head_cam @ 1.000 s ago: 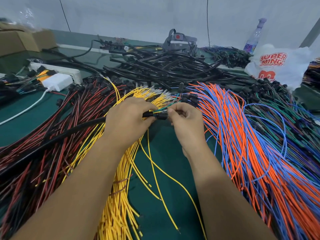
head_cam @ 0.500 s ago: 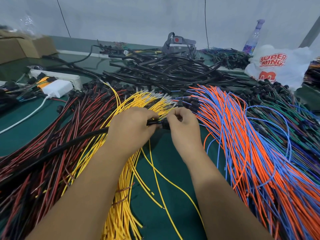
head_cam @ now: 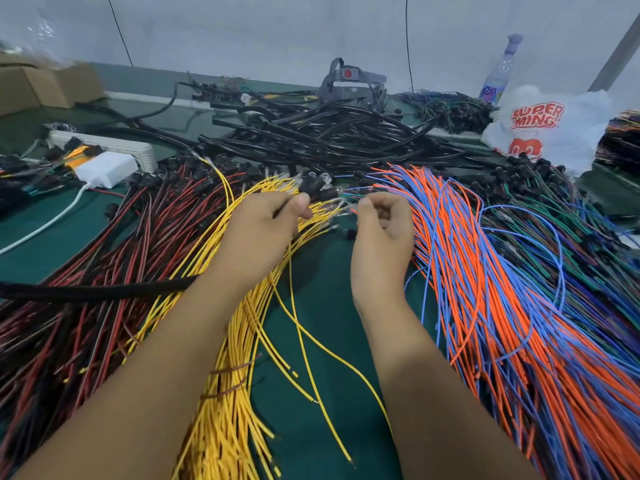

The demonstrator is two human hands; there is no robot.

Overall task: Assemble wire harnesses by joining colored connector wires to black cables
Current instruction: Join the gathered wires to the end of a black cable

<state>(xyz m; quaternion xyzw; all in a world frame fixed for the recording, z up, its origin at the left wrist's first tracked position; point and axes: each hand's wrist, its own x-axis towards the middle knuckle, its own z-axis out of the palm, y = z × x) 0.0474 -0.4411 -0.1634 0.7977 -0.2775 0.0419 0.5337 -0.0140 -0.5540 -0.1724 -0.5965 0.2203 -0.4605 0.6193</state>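
The thick black sleeved cable (head_cam: pixel 104 292) runs in from the left, over red and black wires, under the left hand (head_cam: pixel 263 230), which pinches its black connector end (head_cam: pixel 313 188). The right hand (head_cam: pixel 384 223) pinches thin coloured wires (head_cam: pixel 353 195) above the green surface (head_cam: pixel 325 306).

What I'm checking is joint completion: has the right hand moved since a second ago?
Yes: the right hand shifted slightly rightward, off the yellow wires toward the orange wires, opening a gap from the left hand.
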